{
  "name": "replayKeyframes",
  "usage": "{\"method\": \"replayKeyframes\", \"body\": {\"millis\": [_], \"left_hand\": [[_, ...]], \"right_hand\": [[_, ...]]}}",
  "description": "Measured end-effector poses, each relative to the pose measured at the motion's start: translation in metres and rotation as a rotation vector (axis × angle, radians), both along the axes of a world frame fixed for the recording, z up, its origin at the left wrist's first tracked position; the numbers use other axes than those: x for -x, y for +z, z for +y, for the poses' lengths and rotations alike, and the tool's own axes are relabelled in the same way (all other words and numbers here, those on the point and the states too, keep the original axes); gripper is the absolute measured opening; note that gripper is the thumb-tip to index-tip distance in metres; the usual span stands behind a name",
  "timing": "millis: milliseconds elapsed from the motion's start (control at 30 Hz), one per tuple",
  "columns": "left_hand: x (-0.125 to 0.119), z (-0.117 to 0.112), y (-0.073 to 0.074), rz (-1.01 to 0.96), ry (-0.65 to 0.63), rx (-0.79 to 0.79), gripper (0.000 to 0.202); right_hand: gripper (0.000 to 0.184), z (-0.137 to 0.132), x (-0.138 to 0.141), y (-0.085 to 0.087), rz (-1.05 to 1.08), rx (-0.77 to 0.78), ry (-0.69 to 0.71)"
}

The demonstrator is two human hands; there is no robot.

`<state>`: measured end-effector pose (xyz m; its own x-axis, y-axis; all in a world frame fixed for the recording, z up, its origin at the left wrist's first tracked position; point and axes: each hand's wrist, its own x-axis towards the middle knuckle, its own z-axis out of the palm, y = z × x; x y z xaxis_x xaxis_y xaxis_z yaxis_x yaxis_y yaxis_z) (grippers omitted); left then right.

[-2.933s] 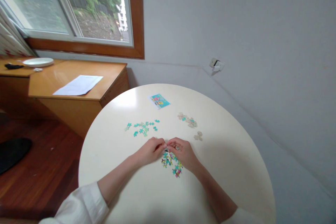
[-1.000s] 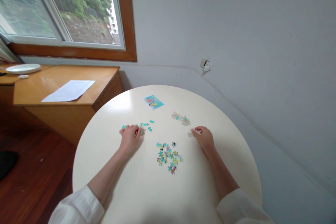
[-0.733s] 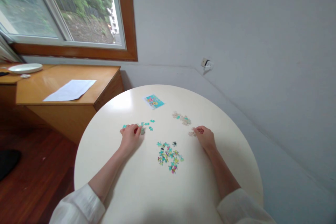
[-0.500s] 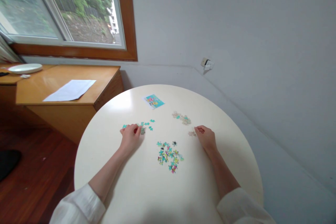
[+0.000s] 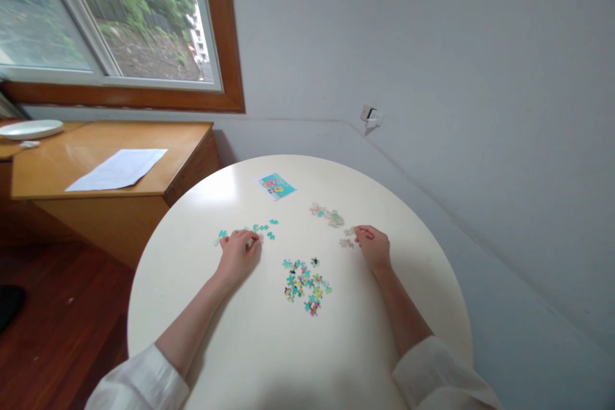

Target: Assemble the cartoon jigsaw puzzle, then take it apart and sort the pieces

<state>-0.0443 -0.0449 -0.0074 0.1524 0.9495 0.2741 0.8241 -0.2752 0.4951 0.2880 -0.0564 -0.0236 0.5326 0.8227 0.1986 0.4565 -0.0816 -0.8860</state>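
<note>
My left hand point(image 5: 239, 251) is on the left of the round white table, thumb and fingertips pinched on a puzzle piece that is mostly hidden. Around it lie several turquoise puzzle pieces point(image 5: 271, 236). On the right, my right hand point(image 5: 373, 247) pinches a pale puzzle piece point(image 5: 350, 232) by its edge. Just below that one, more pale pieces point(image 5: 346, 243) rest on the table. A group of face-down beige pieces with a few turquoise ones point(image 5: 335, 218) lies further back. Between my forearms, nearer to me, is a loose heap of colourful puzzle pieces point(image 5: 307, 285).
A small picture card point(image 5: 277, 186) with a turquoise background lies toward the table's point(image 5: 259, 359) far edge. To the left stands a wooden desk point(image 5: 158, 134) with a white paper sheet point(image 5: 118, 168) and a white plate point(image 5: 33, 129). A wall socket with plug point(image 5: 369, 116) is behind.
The view has turned slightly right. Near my right fingertips a pale piece now shows apart from the one below. My left fingers have closed over the piece beside them.
</note>
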Motion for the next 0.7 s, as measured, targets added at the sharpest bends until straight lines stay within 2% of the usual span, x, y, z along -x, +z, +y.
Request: {"method": "replayKeyframes", "body": {"millis": [100,367,700], "left_hand": [[-0.001,0.0,0.0,0.032,-0.014,0.025,0.016],[-0.001,-0.001,0.001,0.065,-0.042,0.025,0.017],[-0.002,-0.002,0.004,0.104,0.009,0.019,0.018]], "right_hand": [[0.043,0.001,0.004,0.002,0.055,-0.023,0.035],[0.045,-0.003,0.018,0.014,0.31,-0.149,0.226],[0.042,-0.003,0.023,0.012,0.329,-0.146,0.245]]}}
